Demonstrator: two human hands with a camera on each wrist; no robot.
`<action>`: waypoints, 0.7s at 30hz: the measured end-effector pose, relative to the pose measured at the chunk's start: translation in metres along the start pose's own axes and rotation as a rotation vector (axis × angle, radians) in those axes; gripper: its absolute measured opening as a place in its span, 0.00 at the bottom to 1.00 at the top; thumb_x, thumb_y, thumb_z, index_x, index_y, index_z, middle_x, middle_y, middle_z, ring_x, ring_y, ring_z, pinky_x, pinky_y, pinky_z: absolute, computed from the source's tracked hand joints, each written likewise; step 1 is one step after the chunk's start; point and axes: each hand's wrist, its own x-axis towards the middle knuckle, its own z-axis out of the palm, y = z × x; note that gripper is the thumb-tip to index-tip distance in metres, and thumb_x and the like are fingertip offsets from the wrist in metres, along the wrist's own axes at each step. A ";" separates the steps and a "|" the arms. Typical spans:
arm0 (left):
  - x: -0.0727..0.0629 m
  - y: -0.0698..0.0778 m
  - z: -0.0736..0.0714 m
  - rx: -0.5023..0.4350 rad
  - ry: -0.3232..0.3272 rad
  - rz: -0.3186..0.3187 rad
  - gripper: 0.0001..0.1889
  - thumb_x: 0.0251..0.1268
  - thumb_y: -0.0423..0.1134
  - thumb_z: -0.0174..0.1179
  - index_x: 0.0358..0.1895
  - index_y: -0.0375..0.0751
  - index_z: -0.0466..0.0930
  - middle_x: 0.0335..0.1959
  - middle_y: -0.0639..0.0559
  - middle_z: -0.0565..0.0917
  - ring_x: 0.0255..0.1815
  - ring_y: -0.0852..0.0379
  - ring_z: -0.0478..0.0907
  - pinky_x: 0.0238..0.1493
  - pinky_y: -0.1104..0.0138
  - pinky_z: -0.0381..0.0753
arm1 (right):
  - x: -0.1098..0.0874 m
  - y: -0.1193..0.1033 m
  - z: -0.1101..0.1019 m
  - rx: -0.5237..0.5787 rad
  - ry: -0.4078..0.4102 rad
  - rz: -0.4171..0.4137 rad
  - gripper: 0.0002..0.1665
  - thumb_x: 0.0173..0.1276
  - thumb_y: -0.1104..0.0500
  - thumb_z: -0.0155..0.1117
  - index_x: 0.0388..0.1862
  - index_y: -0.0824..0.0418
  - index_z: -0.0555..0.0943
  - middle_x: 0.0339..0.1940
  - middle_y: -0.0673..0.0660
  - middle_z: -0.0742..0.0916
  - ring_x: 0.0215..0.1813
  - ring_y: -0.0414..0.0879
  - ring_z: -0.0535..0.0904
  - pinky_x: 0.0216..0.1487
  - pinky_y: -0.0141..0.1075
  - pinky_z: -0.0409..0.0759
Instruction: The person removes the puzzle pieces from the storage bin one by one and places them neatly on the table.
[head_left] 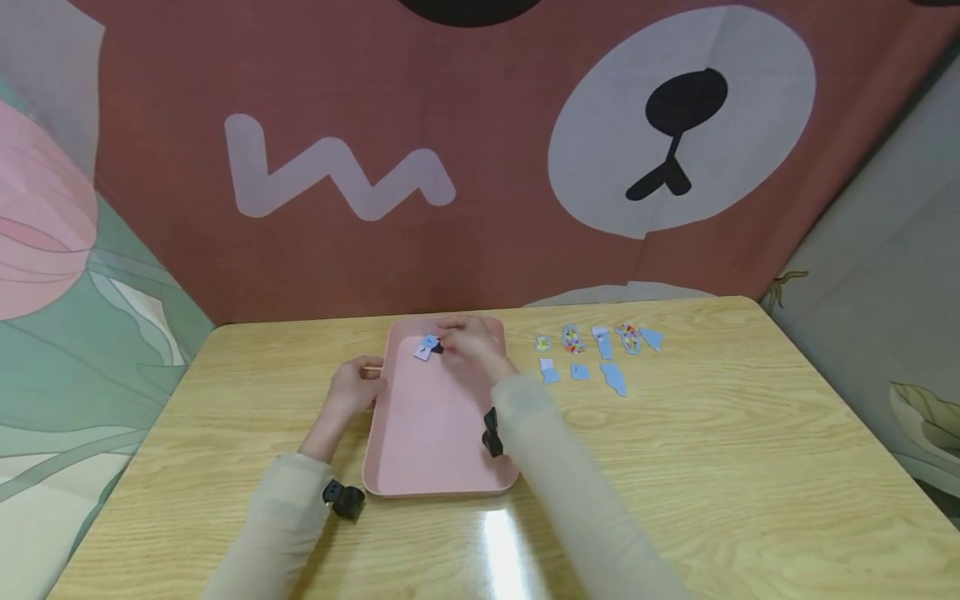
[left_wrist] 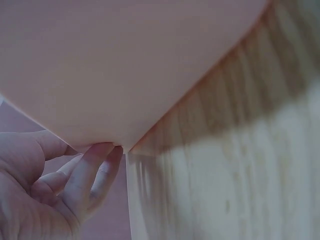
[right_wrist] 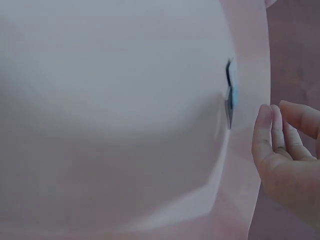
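A pink tray (head_left: 435, 433) lies on the wooden table. At its left edge my left hand (head_left: 352, 387) pinches the rim; the left wrist view has the thumb and fingers (left_wrist: 82, 180) at the tray's side. Near the tray's far end is a small cluster of light-blue, white and dark puzzle pieces (head_left: 423, 352), seen almost edge-on as thin pieces (right_wrist: 231, 95) in the right wrist view. Just right of them hovers my right hand (head_left: 468, 340), its fingers (right_wrist: 262, 132) loosely bent, with nothing visible between them and the thumb.
Right of the tray, several loose puzzle pieces lie in two rough rows on the table (head_left: 712, 450): blue ones such as a long piece (head_left: 613, 378), and multicoloured ones such as a speckled piece (head_left: 572, 339). A brown cloth backdrop (head_left: 480, 258) rises behind the table's far edge.
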 end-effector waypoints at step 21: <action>-0.004 0.004 0.005 -0.002 0.000 0.007 0.22 0.62 0.27 0.50 0.61 0.28 0.71 0.54 0.27 0.78 0.35 0.55 0.82 0.32 0.68 0.86 | 0.017 0.026 0.017 -0.019 0.043 -0.065 0.24 0.60 0.76 0.56 0.57 0.69 0.77 0.53 0.65 0.82 0.43 0.45 0.76 0.35 0.27 0.78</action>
